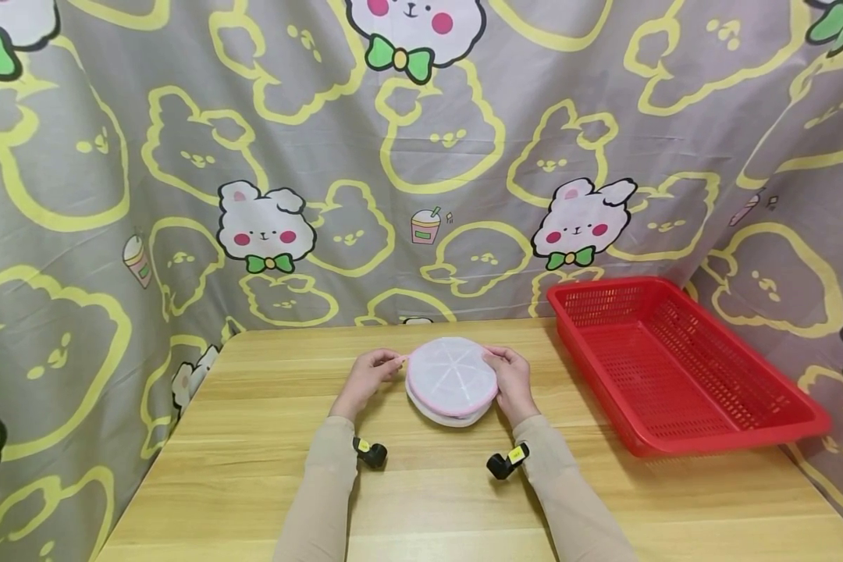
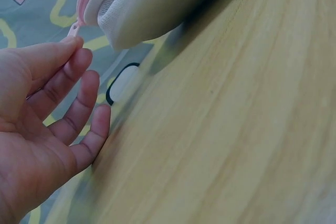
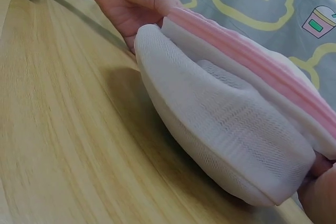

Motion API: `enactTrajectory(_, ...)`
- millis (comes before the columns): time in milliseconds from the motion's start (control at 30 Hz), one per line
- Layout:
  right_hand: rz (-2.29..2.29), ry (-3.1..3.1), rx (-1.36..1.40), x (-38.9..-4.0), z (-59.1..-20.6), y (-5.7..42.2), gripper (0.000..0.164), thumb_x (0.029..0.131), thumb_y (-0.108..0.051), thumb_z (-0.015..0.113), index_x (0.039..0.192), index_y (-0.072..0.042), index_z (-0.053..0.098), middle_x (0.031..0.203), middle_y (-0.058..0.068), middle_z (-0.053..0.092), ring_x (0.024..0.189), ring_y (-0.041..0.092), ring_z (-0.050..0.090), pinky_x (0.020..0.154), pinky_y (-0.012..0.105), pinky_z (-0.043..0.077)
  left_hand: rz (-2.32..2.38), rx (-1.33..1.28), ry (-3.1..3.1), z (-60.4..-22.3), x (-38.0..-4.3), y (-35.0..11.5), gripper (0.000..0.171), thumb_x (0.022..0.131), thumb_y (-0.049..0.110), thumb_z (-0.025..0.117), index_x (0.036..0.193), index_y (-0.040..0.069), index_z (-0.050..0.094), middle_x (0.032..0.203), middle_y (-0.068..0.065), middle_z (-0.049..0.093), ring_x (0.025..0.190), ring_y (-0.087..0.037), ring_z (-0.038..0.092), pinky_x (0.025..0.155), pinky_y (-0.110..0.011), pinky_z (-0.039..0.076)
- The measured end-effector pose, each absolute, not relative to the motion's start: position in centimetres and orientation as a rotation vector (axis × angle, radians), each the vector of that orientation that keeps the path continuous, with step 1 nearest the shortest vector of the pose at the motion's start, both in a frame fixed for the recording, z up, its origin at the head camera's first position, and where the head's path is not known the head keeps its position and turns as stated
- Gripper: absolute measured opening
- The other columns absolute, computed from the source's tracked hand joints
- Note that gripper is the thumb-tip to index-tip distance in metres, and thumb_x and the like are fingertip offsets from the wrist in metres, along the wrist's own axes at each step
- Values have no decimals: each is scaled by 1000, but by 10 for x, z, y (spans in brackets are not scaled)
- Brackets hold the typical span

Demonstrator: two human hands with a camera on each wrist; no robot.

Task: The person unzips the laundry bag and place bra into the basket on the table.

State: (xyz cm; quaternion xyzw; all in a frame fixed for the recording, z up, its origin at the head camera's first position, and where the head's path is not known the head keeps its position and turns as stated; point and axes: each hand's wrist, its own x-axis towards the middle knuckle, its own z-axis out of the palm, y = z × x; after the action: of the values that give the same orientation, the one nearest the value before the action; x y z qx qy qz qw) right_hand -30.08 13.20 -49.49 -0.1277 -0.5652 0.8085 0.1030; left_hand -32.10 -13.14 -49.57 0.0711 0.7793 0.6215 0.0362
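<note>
A round white mesh laundry bag [image 1: 453,375] with a pink zipper round its edge is held between both hands, over the middle of the table. My left hand [image 1: 371,381] pinches the pink zipper pull [image 2: 74,29] between thumb and forefinger, at the bag's left side; the other fingers are loosely bent. At the opposite edge my right hand [image 1: 513,382] grips the rim, thumb on the top face. The right wrist view catches only part of this right hand [image 3: 320,195]. Below the zipper, the mesh side [image 3: 226,114] bulges and folds.
A red plastic basket [image 1: 674,390] with slotted walls stands on the right of the wooden table [image 1: 253,460]. A grey curtain [image 1: 457,265] with cartoon prints hangs behind the table and along its sides.
</note>
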Motion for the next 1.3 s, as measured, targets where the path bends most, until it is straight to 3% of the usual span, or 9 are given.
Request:
enactTrajectory(733,2325,-1643,-413,-297,-492,128,27,89,5,61,115,12,60,79,-10,66,74,3,64,67,18,55,1919,272,2349,-496,-320,-134,21,93,16,65,107,-1,68,105,-17,69,95,-21,64,86,-37,55)
enactTrajectory(1133,2289,-1589,-432,-296,-491,127,21,88,5,63,108,11,63,75,-9,66,70,4,63,64,17,53,1898,272,2348,-496,-320,-133,21,93,16,65,107,1,68,105,-14,70,93,-17,64,88,-36,55)
enactTrajectory(1300,2288,-1601,-439,-296,-490,127,23,90,3,62,112,11,61,77,-9,66,72,4,63,66,17,53,1905,295,2330,-496,-320,-133,20,93,14,64,107,-1,68,105,-15,70,96,-21,65,89,-37,55)
